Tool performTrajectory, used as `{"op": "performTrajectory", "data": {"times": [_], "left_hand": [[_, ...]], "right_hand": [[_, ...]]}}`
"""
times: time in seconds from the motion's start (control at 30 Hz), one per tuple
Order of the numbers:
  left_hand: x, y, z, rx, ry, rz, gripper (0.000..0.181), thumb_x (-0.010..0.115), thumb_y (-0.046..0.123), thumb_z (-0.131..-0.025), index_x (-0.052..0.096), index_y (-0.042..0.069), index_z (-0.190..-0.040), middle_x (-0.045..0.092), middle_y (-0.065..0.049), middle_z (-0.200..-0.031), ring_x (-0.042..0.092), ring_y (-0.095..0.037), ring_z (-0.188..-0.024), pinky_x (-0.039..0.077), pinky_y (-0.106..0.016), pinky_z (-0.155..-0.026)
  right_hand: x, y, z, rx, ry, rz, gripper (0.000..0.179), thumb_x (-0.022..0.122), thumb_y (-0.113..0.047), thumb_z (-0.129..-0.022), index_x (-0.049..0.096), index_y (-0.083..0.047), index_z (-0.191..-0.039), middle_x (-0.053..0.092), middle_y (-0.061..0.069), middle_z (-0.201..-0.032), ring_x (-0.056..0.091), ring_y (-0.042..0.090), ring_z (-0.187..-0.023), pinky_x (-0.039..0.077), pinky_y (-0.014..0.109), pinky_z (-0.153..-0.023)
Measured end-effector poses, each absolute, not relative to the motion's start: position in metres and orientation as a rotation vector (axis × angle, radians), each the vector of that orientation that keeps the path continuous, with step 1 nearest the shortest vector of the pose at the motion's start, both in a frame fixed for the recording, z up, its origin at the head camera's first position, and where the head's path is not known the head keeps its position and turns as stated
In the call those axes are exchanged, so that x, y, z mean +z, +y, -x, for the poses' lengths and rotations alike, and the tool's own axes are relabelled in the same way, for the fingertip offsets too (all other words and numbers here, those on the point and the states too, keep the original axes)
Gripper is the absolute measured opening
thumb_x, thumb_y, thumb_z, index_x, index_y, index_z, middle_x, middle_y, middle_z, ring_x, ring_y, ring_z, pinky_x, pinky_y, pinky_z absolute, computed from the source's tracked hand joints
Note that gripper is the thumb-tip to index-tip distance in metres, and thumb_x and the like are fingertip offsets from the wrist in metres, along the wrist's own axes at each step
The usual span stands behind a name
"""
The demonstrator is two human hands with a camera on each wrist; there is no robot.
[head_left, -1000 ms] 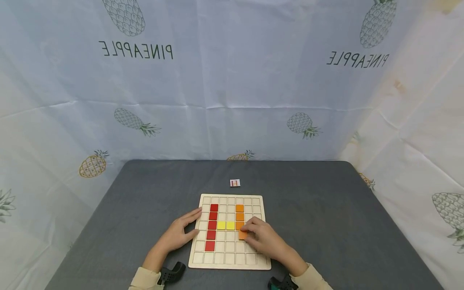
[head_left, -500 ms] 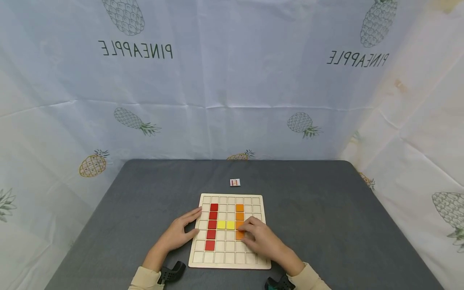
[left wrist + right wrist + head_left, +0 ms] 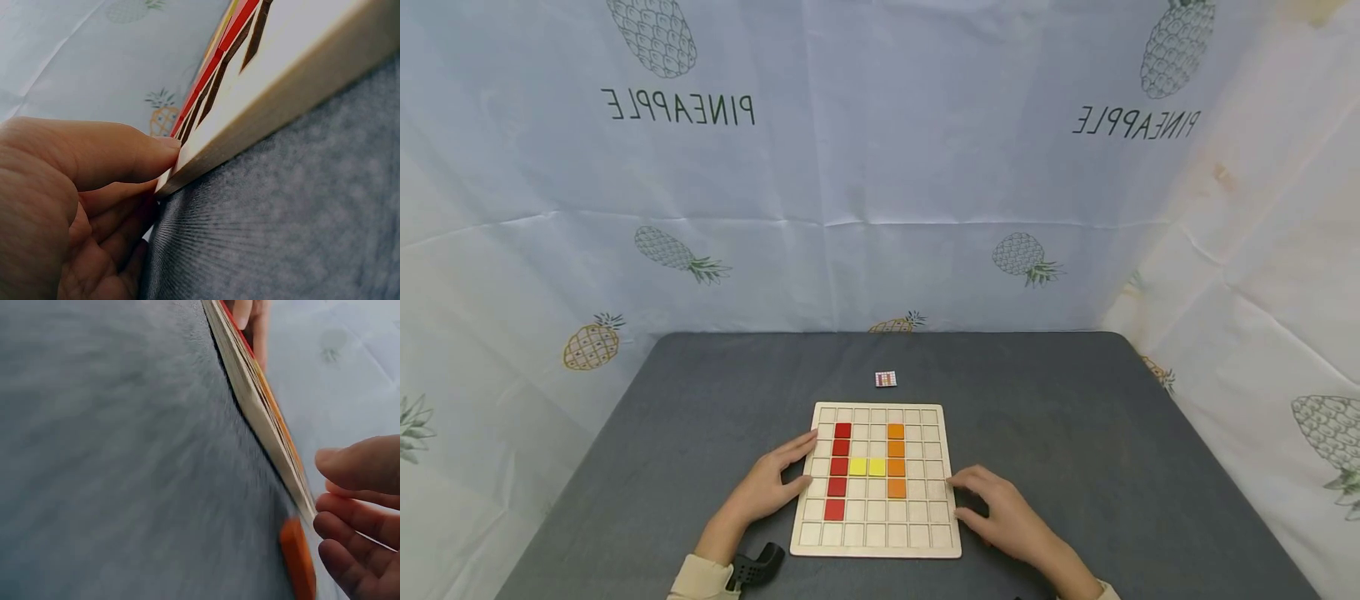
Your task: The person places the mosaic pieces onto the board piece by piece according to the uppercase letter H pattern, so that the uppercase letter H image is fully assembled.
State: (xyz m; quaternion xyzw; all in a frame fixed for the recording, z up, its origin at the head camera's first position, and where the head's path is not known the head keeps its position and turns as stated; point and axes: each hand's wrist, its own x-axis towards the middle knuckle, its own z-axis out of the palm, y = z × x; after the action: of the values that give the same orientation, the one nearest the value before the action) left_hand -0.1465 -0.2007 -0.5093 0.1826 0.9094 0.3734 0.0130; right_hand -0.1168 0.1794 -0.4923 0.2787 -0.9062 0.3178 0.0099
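Observation:
A pale wooden grid board (image 3: 865,537) lies on the dark table. Set into it are a column of red tiles (image 3: 837,467), two yellow tiles (image 3: 867,467) and a column of orange tiles (image 3: 896,460). My left hand (image 3: 766,483) rests with outstretched fingers and thumb at the board's left edge; the left wrist view puts the thumb (image 3: 137,153) on the rim. Just off the right edge is my right hand (image 3: 1000,512), fingers loosely bent, holding nothing. A blurred orange piece (image 3: 299,559) is close to its fingers in the right wrist view; the hand hides most of it from the head camera.
A small card (image 3: 886,379) with a printed coloured grid lies behind the board. The grey table (image 3: 715,400) is backed by a hanging pineapple-print cloth (image 3: 880,167).
My right hand has let go of an orange tile, which now sits in the grid as the lowest of its column. The hand has moved right, past the board's edge. The left hand stays put.

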Motion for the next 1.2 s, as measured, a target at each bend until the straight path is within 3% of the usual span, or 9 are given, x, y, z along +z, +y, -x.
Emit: {"op": "performTrajectory", "data": {"times": [0.3, 0.67, 1.2], "left_hand": [[-0.51, -0.202, 0.145, 1.166, 2.844, -0.58, 0.058, 0.065, 0.028, -0.089, 0.048, 0.004, -0.139, 0.043, -0.004, -0.148, 0.039, -0.029, -0.136, 0.038, -0.052, -0.103], [-0.512, -0.202, 0.145, 1.164, 2.843, -0.569, 0.057, 0.065, 0.027, -0.089, 0.048, 0.006, -0.14, 0.043, -0.003, -0.148, 0.039, -0.028, -0.136, 0.038, -0.051, -0.103], [-0.511, -0.2, 0.146, 1.156, 2.834, -0.568, 0.058, 0.064, 0.028, -0.09, 0.047, 0.005, -0.14, 0.042, -0.005, -0.149, 0.038, -0.031, -0.136, 0.038, -0.052, -0.103]], "right_hand": [[-0.504, 0.216, 0.094, 1.025, -2.784, -0.932, 0.028, 0.066, -0.031, -0.088, 0.066, -0.021, -0.115, 0.06, -0.015, -0.107, 0.059, 0.003, -0.096, 0.053, 0.027, -0.078], [-0.498, 0.226, 0.091, 1.107, -2.845, -1.069, 0.028, 0.066, -0.015, -0.088, 0.066, -0.019, -0.116, 0.055, -0.01, -0.106, 0.054, 0.001, -0.092, 0.051, 0.024, -0.074], [-0.493, 0.171, 0.102, 1.062, -2.699, -1.033, 0.025, 0.069, -0.022, -0.087, 0.069, -0.017, -0.111, 0.056, -0.014, -0.103, 0.052, -0.001, -0.085, 0.049, 0.019, -0.069]]}}
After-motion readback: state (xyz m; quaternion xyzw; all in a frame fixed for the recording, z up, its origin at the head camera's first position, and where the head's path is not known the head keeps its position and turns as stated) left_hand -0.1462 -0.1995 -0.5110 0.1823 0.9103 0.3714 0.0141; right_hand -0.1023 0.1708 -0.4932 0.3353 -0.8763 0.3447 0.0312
